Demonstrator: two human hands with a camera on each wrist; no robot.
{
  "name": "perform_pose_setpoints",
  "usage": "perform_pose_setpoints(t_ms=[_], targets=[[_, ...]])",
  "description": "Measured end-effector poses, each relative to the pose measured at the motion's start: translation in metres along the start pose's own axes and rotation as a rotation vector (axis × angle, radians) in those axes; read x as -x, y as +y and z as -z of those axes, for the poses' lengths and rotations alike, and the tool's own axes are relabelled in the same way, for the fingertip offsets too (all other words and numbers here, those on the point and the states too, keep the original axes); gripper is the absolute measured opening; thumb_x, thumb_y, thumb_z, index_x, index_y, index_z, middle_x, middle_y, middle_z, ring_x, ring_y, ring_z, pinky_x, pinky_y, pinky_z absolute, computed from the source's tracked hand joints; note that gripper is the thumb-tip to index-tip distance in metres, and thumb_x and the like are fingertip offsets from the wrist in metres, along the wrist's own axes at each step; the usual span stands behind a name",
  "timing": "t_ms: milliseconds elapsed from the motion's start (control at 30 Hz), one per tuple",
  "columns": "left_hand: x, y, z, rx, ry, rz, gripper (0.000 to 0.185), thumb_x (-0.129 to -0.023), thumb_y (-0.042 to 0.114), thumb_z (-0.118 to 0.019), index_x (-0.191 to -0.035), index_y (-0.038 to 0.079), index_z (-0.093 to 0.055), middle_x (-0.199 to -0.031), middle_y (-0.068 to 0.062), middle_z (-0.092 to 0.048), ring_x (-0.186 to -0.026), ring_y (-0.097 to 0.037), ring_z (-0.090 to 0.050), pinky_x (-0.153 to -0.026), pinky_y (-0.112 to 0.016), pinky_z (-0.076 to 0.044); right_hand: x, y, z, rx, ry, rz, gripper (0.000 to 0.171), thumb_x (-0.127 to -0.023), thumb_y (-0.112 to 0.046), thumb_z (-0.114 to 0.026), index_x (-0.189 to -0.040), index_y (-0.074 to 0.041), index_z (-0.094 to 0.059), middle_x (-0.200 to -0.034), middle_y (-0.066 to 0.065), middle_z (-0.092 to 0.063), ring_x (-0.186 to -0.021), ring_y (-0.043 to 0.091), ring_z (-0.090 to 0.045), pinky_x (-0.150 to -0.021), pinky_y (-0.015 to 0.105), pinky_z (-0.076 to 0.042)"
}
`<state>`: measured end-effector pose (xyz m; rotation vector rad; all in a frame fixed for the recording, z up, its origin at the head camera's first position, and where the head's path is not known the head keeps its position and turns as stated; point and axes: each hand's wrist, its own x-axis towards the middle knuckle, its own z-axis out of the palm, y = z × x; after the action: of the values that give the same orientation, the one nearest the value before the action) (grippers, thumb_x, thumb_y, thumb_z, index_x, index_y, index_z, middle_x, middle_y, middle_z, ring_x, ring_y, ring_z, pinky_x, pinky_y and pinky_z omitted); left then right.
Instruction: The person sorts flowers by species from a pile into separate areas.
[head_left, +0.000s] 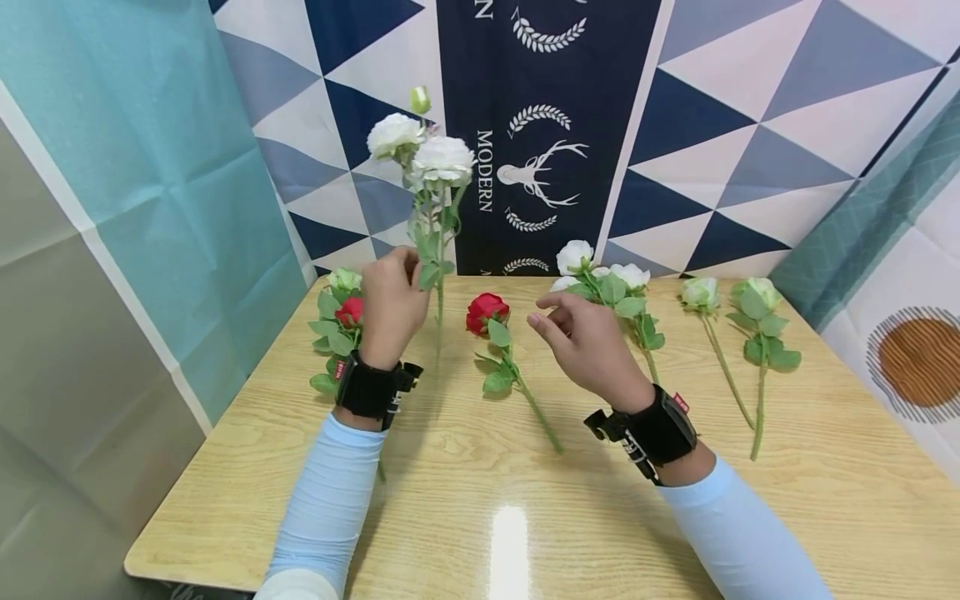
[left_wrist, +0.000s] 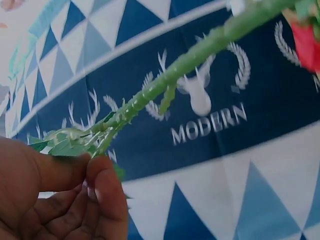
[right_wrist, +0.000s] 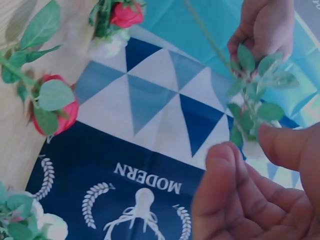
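Left grip pinches a stem, white flowers above it; right grip hangs released, a red rose beside it.

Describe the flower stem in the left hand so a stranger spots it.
Against the patterned backdrop, above the table, find the person's left hand. It pinches a leafy, white-bloomed stem. Unlike the red rose and other flowers lying on the table, this one is held upright.

Indoor booth-like setup: wood-grain table, fabric hangings on three sides.
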<state>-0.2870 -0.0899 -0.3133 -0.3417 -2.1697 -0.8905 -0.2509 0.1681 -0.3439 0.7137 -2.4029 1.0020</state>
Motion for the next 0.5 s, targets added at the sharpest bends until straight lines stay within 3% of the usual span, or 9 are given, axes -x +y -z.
perform_pose_setpoints(t_ms=[200,367,500], targets=[[0.01,0.019,-0.019,0.089,0.019,-0.114,0.024,-0.108,0.009,-0.052,-0.106,-0.005,-0.07,-0.085,-0.017,-0.069,-0.072,-0.026,-0.064,-0.068,-0.034,-0.05,0.001,-0.009,0.002,-0.052,0.122,0.074,0.026,-0.102,-0.02,-0.066,-0.121,-0.002,-0.068,-0.084,0.003,-0.069,-0.068,0.011,-0.058,-0.065,0.029,-0.047],[0.02,0.032,-0.035,0.125,0.006,-0.151,0.018,-0.106,0.006,-0.056,-0.109,-0.007,-0.069,-0.092,-0.019,-0.071,-0.079,-0.026,-0.068,-0.073,-0.031,-0.055,0.002,-0.011,0.002,-0.068,0.139,0.117,0.025,-0.103,-0.021,-0.065,-0.121,-0.004,-0.068,-0.088,0.001,-0.07,-0.07,0.009,-0.06,-0.067,0.026,-0.049],[0.028,0.042,-0.049,0.153,-0.012,-0.185,0.014,-0.103,0.004,-0.06,-0.105,-0.006,-0.07,-0.089,-0.016,-0.072,-0.074,-0.023,-0.069,-0.069,-0.03,-0.056,0.003,-0.01,0.0,-0.08,0.146,0.118,0.029,-0.104,-0.023,-0.063,-0.126,-0.003,-0.066,-0.094,0.004,-0.072,-0.076,0.011,-0.065,-0.071,0.027,-0.051]])
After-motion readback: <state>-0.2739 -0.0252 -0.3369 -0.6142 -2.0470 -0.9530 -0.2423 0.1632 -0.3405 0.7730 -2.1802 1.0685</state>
